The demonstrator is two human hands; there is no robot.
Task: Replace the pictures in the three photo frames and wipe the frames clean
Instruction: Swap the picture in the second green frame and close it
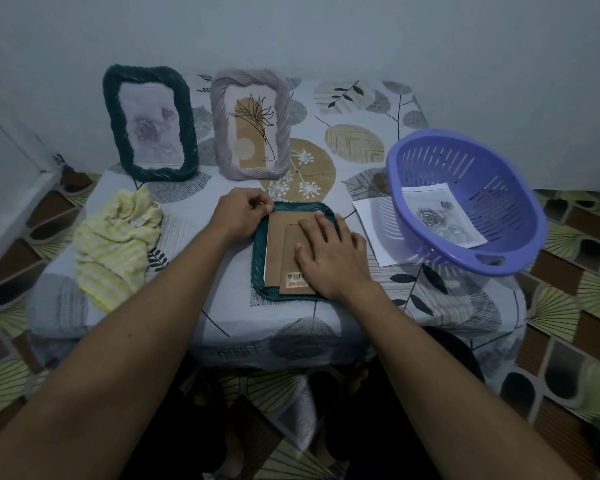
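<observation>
Cloth [118, 244] left of face-down frame [293, 249], basket [465, 202] right.

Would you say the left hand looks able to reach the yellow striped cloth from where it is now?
Probably yes. The yellow striped cloth lies crumpled on the table, to the left of the left hand, with only bare tablecloth between them. That hand is busy at the corner of the face-down dark green frame, so it must let go first.

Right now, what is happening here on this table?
A person is working on a dark green photo frame lying face down on the table. The right hand presses flat on its brown backing board, while the left hand fingers the frame's top left corner. Two other frames stand at the back: a dark green one and a grey one. A yellow cloth lies to the left, and a purple basket holding a rose picture sits right.
</observation>
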